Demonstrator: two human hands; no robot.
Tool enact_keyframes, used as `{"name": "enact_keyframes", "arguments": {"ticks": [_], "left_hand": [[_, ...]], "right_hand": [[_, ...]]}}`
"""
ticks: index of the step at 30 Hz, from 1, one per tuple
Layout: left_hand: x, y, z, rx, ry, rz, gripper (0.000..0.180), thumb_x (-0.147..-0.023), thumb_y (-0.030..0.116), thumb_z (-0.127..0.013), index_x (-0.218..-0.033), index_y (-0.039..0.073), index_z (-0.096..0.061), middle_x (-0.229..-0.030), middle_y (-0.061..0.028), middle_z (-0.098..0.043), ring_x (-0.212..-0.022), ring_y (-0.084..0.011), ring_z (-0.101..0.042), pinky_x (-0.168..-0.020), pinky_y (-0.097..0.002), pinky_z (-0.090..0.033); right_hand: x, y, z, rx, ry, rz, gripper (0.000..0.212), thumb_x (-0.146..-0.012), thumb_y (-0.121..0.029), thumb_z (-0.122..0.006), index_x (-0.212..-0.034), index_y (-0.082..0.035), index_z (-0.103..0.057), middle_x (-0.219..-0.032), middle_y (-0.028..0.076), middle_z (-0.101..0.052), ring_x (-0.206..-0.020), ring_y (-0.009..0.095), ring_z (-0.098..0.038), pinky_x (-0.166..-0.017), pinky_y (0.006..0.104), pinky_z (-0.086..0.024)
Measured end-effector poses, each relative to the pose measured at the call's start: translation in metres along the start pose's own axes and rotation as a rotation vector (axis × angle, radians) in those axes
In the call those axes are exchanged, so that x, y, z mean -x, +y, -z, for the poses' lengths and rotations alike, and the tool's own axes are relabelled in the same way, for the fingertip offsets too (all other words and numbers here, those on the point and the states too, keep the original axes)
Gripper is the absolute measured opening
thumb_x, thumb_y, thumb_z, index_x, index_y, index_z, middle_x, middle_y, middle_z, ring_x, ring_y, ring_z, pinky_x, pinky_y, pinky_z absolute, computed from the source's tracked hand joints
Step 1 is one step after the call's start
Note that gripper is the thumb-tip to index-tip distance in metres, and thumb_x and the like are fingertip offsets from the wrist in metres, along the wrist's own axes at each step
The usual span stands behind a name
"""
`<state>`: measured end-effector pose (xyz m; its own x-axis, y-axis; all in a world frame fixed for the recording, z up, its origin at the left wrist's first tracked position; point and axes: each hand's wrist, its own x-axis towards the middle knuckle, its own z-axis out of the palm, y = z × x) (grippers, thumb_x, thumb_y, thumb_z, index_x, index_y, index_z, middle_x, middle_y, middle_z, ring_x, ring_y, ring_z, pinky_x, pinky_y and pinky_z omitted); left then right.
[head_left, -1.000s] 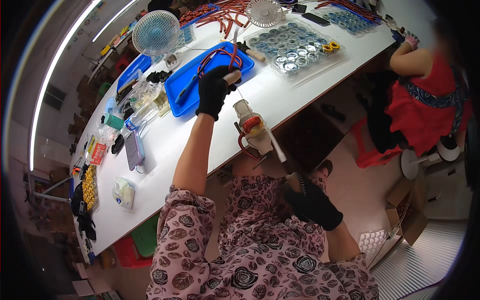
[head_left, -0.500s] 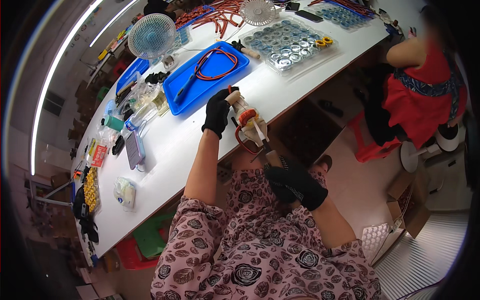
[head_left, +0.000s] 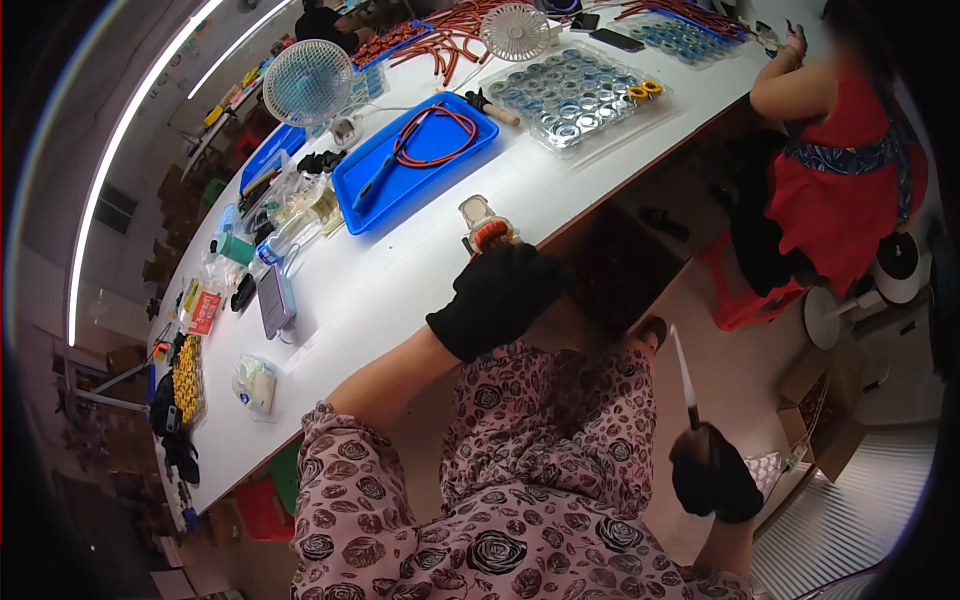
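A coil of orange-red wire (head_left: pixel 491 236) sits on a beige piece (head_left: pixel 476 209) by the table's front edge. My left hand (head_left: pixel 508 298), in a black glove, is curled just below the coil and covers its lower part. Its fingertips are hidden, so what it grips cannot be made out. Well off to the right, beyond the table, my gloved right hand (head_left: pixel 714 474) is closed round the handle of a tapered tool (head_left: pixel 682 370). The tool's long whitish tip points up, above a dark collar.
A blue tray (head_left: pixel 365 222) holds a red cable and a dark-handled tool. Behind are a clear tray of metal rings (head_left: pixel 570 95) and two fans (head_left: pixel 308 82). Bags, a phone (head_left: pixel 275 300) and a tissue pack (head_left: pixel 254 386) lie left. A person in red (head_left: pixel 845 190) sits right.
My right hand has drawn the tool away from the coil, down and to the right. My left hand has left the upper part of the beige piece and moved below the coil.
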<state>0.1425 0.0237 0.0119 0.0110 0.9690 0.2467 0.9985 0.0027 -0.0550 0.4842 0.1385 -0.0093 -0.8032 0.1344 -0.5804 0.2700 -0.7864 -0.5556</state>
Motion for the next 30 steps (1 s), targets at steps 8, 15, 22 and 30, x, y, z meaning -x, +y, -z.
{"name": "enact_keyframes", "arguments": {"ticks": [8,15,22,30], "left_hand": [[0.043,0.021,-0.035,-0.060,0.326,0.348,0.049,-0.064,0.023,-0.076,-0.107,0.007,-0.058,-0.107,-0.0106,-0.055,-0.100,-0.0279,-0.051,-0.080,-0.0385,-0.044],[0.056,0.002,-0.046,-0.139,0.440,0.187,0.033,-0.069,0.016,-0.072,-0.098,0.005,-0.061,-0.108,-0.0111,-0.056,-0.100,-0.0276,-0.054,-0.085,-0.0410,-0.043],[0.077,0.034,-0.025,0.108,0.358,0.272,0.028,-0.072,0.014,-0.072,-0.095,0.002,-0.061,-0.089,-0.0118,-0.060,-0.084,-0.0286,-0.057,-0.077,-0.0375,-0.044],[0.076,0.070,-0.028,0.754,0.262,0.706,0.031,-0.088,0.031,-0.057,-0.085,0.000,-0.055,-0.069,-0.0202,-0.055,-0.066,-0.0385,-0.056,-0.056,-0.0405,-0.041]], "right_hand": [[-0.113,0.020,-0.038,0.410,0.010,0.080,0.023,-0.085,-0.022,-0.062,-0.101,-0.008,-0.052,-0.061,-0.002,-0.050,-0.043,0.005,-0.045,-0.039,0.0224,-0.035],[-0.115,0.026,-0.045,0.410,-0.021,0.056,0.027,-0.085,-0.024,-0.062,-0.105,-0.008,-0.052,-0.058,-0.003,-0.047,-0.045,0.004,-0.045,-0.041,0.0215,-0.035],[-0.114,0.048,-0.035,0.890,-0.111,0.242,0.046,-0.083,-0.027,-0.063,-0.117,-0.001,-0.048,-0.078,0.016,-0.059,-0.071,0.026,-0.061,-0.064,0.0351,-0.048],[-0.109,0.053,-0.046,1.112,-0.029,0.419,0.049,-0.083,-0.031,-0.063,-0.115,0.002,-0.047,-0.092,0.024,-0.061,-0.085,0.037,-0.062,-0.069,0.0405,-0.048]]}}
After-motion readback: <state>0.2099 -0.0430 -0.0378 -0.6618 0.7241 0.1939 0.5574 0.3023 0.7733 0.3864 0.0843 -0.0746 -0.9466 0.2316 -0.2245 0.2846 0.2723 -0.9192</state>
